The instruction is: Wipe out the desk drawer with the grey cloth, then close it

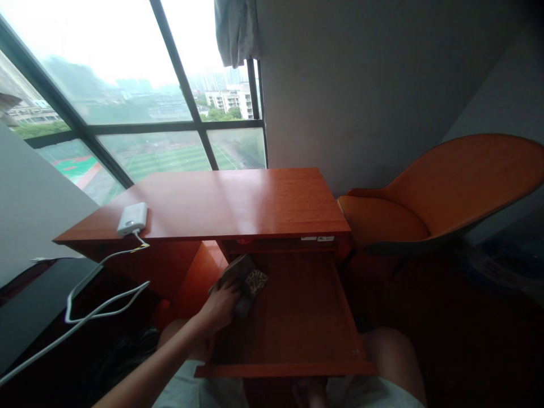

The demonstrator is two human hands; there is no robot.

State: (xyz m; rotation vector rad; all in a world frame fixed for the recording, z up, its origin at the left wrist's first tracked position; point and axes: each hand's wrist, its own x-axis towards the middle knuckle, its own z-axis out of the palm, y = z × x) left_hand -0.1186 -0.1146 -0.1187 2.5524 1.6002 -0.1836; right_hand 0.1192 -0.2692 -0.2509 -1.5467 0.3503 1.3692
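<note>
My left hand (pixel 221 306) reaches into an open wooden drawer (pixel 297 334) pulled out from under the red-brown desk (pixel 229 201). Its fingers are closed on a small patterned cloth or pouch (pixel 250 279) at the drawer's back left corner. My right hand is out of sight. My knees show below the drawer's front edge.
A white power bank (pixel 132 218) lies at the desk's left front edge, its white cable (pixel 97 294) hanging down to the left. An orange chair (pixel 437 195) stands to the right. A large window (pixel 140 102) is behind the desk.
</note>
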